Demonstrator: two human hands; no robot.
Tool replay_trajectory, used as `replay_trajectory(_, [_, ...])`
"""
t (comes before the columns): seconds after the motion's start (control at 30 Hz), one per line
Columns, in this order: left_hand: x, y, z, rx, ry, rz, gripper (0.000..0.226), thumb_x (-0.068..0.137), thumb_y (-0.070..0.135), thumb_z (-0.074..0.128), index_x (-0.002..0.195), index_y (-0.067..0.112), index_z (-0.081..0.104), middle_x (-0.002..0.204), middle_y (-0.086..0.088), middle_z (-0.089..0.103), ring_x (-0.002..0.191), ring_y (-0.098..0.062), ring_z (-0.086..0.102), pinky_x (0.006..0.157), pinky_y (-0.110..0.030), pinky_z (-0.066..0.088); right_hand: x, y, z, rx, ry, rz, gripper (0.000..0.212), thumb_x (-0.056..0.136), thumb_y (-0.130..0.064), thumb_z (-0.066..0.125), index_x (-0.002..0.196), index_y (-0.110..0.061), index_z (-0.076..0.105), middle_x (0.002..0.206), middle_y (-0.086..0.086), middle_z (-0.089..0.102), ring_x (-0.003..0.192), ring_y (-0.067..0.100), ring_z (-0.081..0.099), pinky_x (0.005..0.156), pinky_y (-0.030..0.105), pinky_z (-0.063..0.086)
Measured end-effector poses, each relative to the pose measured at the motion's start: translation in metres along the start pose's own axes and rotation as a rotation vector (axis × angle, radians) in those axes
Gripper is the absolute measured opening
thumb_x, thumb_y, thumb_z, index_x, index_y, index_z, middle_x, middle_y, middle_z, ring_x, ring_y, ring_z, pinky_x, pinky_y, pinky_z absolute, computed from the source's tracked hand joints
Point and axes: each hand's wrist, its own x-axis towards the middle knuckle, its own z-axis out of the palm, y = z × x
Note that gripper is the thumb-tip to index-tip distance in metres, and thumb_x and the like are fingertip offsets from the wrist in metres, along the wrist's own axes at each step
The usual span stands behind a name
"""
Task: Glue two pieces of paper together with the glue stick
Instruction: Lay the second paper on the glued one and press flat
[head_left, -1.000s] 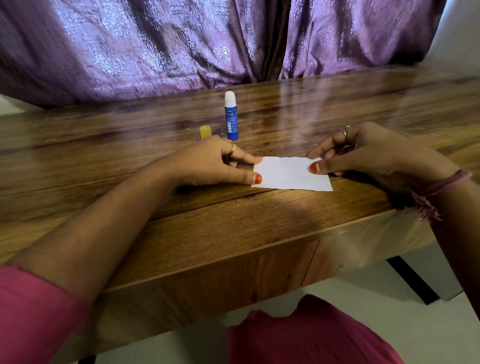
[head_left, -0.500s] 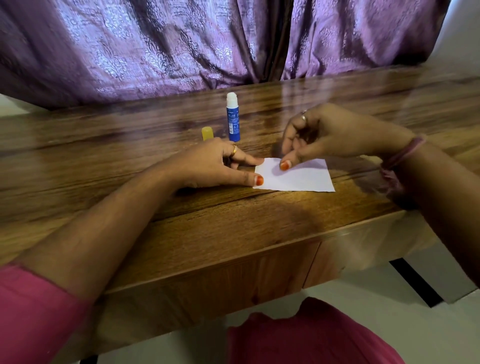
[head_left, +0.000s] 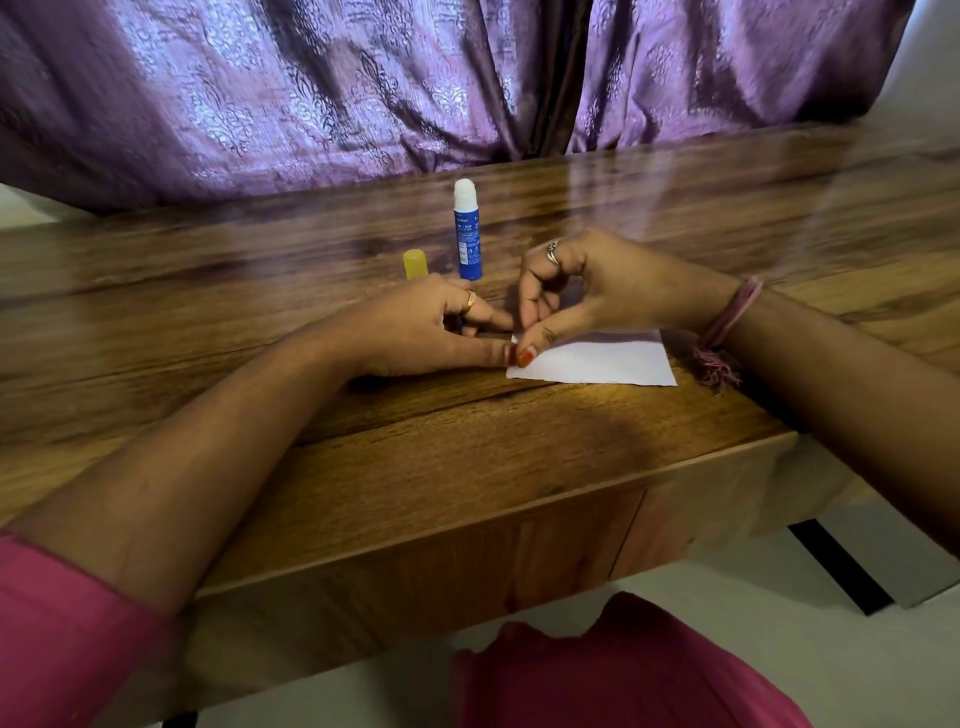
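Paper lies flat near the tabletop's front edge. Left hand presses its left edge with straight fingers; right hand, fingers curled, thumb pressing that same corner. Glue stick stands upright behind, yellow cap beside it.

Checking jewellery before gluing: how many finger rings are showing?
2: a gold ring on the left hand, a silver ring on the right hand. Curled fingers may hide others.
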Motion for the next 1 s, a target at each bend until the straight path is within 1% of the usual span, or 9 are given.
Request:
replay_trajectory(0.07, [0.000,0.000,0.000,0.005,-0.005,-0.001,0.058,0.067,0.058,0.054,0.115,0.027,0.066,0.083,-0.001,0.051,0.074,-0.008,0.046,0.070,-0.029,0.041,0.001,0.000,0.003,0.006,-0.002,-0.009,0.035,0.061,-0.043,0.079,0.075,-0.013,0.068,0.077,0.020,0.064,0.072,0.041,0.058,0.067,0.057,0.049])
replay_trajectory(0.17, [0.000,-0.001,0.000,0.005,-0.002,-0.006,0.058,0.068,0.055,0.056,0.117,0.025,0.066,0.084,-0.004,0.053,0.075,-0.010,0.046,0.074,-0.033,0.042,0.001,0.000,0.005,0.008,-0.015,-0.023,0.033,0.062,-0.040,0.080,0.074,-0.011,0.068,0.078,0.022,0.064,0.073,0.043,0.058,0.067,0.058,0.048])
replay_trajectory(0.27, [0.001,-0.001,0.000,0.004,-0.002,-0.006,0.060,0.067,0.056,0.056,0.118,0.025,0.065,0.082,-0.002,0.051,0.073,-0.007,0.044,0.073,-0.030,0.040,0.000,0.000,0.004,-0.001,-0.015,-0.029,0.031,0.063,-0.035,0.082,0.073,-0.008,0.070,0.074,0.023,0.062,0.070,0.042,0.056,0.065,0.056,0.047])
replay_trajectory(0.37, [0.000,-0.001,-0.001,-0.013,-0.022,0.019,0.058,0.067,0.053,0.057,0.117,0.025,0.065,0.081,-0.001,0.048,0.072,-0.005,0.043,0.070,-0.026,0.039,-0.001,-0.001,0.005,-0.011,-0.026,-0.031,0.035,0.061,-0.040,0.079,0.073,-0.007,0.070,0.072,0.021,0.062,0.069,0.042,0.055,0.064,0.055,0.047])
replay_trajectory(0.57, [0.001,-0.003,-0.002,-0.017,-0.030,-0.017,0.060,0.064,0.055,0.059,0.118,0.029,0.064,0.078,0.006,0.046,0.070,-0.001,0.043,0.071,-0.023,0.037,-0.004,-0.002,0.004,-0.032,-0.039,0.003,0.037,0.061,-0.045,0.076,0.072,-0.010,0.070,0.070,0.007,0.061,0.069,0.038,0.055,0.064,0.053,0.047])
replay_trajectory(0.67, [0.002,-0.003,-0.002,-0.052,-0.032,-0.031,0.053,0.062,0.057,0.061,0.113,0.042,0.062,0.073,0.011,0.045,0.064,0.003,0.043,0.065,-0.020,0.034,-0.007,-0.002,-0.001,-0.060,-0.081,0.015,0.037,0.062,-0.045,0.075,0.073,-0.011,0.069,0.077,0.009,0.066,0.073,0.035,0.059,0.068,0.054,0.049])
replay_trajectory(0.73, [0.002,-0.004,-0.003,-0.065,-0.037,-0.040,0.046,0.061,0.057,0.062,0.107,0.050,0.059,0.073,0.011,0.044,0.063,0.004,0.042,0.064,-0.020,0.033,-0.011,-0.001,-0.005,-0.060,-0.095,0.034,0.031,0.062,-0.042,0.076,0.072,-0.014,0.068,0.078,0.009,0.065,0.074,0.034,0.058,0.068,0.053,0.048])
replay_trajectory(0.87, [0.003,-0.005,-0.002,-0.073,-0.030,-0.044,0.055,0.061,0.057,0.062,0.114,0.043,0.059,0.072,0.012,0.045,0.062,0.006,0.042,0.063,-0.018,0.033,-0.021,0.002,-0.013,-0.055,-0.106,0.066,0.024,0.061,-0.036,0.080,0.068,-0.018,0.067,0.074,0.010,0.063,0.072,0.035,0.056,0.066,0.053,0.047])
replay_trajectory(1.0, [0.004,-0.007,-0.003,-0.091,-0.039,-0.048,0.053,0.060,0.060,0.063,0.111,0.048,0.059,0.072,0.014,0.045,0.063,0.005,0.043,0.065,-0.020,0.032,-0.031,0.006,-0.019,-0.031,-0.105,0.082,0.020,0.060,-0.032,0.081,0.066,-0.020,0.066,0.071,0.011,0.062,0.069,0.034,0.056,0.065,0.053,0.047])
